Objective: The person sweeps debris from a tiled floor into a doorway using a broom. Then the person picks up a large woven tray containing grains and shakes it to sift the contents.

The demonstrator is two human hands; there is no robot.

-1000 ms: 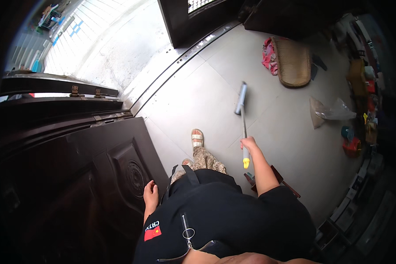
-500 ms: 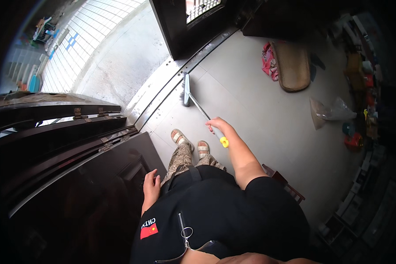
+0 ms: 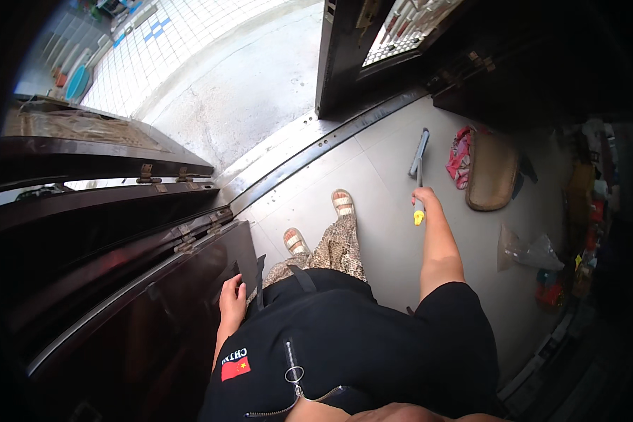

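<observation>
My right hand point(image 3: 423, 195) is closed around the grey handle of a long floor brush point(image 3: 419, 153). The handle ends in a yellow tip just behind my fist, and the brush's pale grey-blue head rests on the tiled floor ahead and to the right. Down by my left hip, my left hand point(image 3: 233, 295) hangs with nothing in it. Its fingers are loosely bent and a little apart, close to the dark door panel point(image 3: 141, 309).
A metal door sill point(image 3: 295, 165) crosses ahead, with dark specks beside it. Right of the brush lie a pink cloth point(image 3: 459, 158), a tan woven oblong piece point(image 3: 491, 171) and a clear plastic bag point(image 3: 531, 250). An open dark door point(image 3: 337, 67) stands at the far side.
My right hand has swung the floor brush rightward, away from the sill and toward the pink cloth. My feet have shifted in a step. My left hand stays by my hip.
</observation>
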